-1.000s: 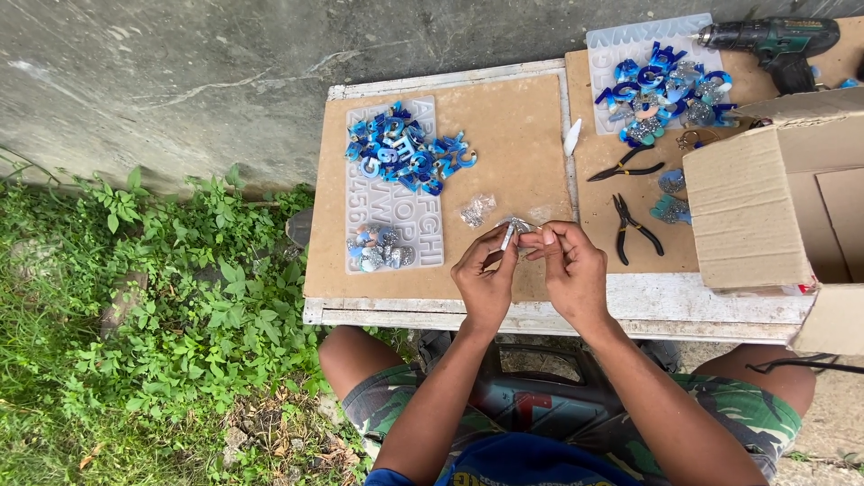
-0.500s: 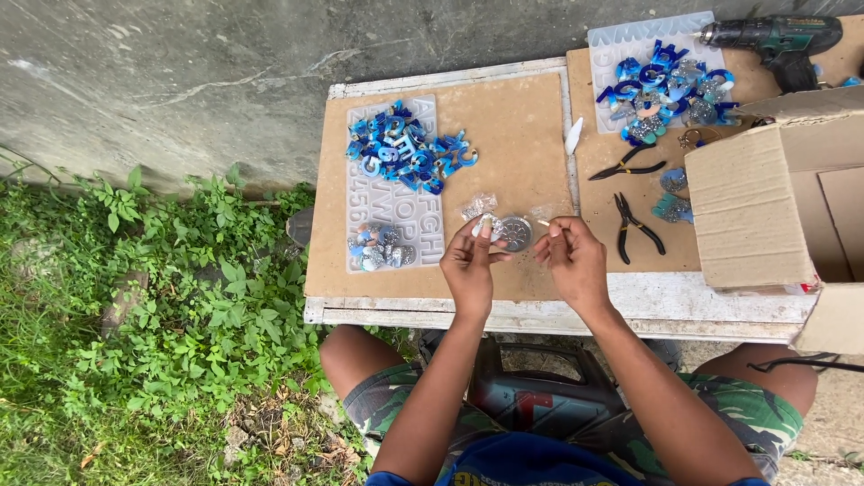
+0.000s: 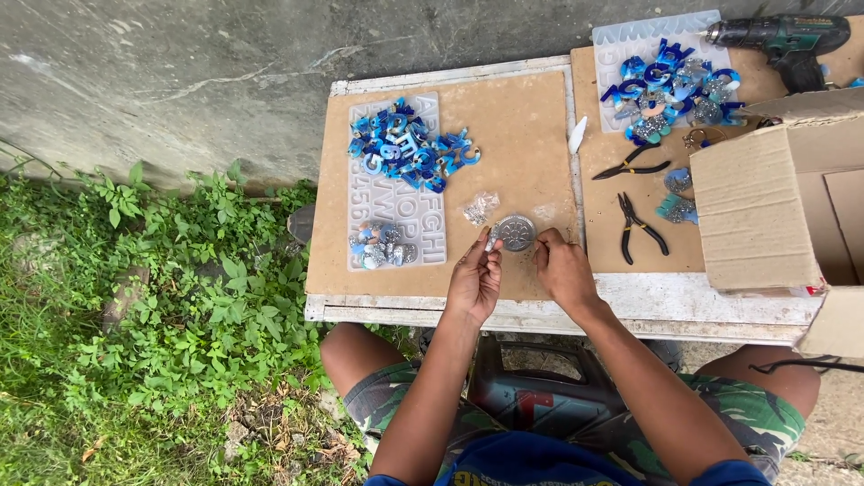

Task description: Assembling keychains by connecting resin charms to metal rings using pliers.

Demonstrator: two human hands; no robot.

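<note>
While both hands worked at the brown board's near edge, a round silver glittery disc (image 3: 516, 233) lay between them.
Head view: left hand (image 3: 474, 281) pinched a small silvery piece at the disc's rim; right hand (image 3: 560, 268) touched the board (image 3: 522, 135), fingers curled, grip unclear; black pliers (image 3: 637, 225) nearby.

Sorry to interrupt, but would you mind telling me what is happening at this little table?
A seated person works at a board-topped table. The left hand and right hand rest on either side of a small round silvery tin, the left pinching something tiny beside it. Blue resin letters are heaped on a clear letter mould. Two pliers, a cordless drill and an open cardboard box lie to the right.
</note>
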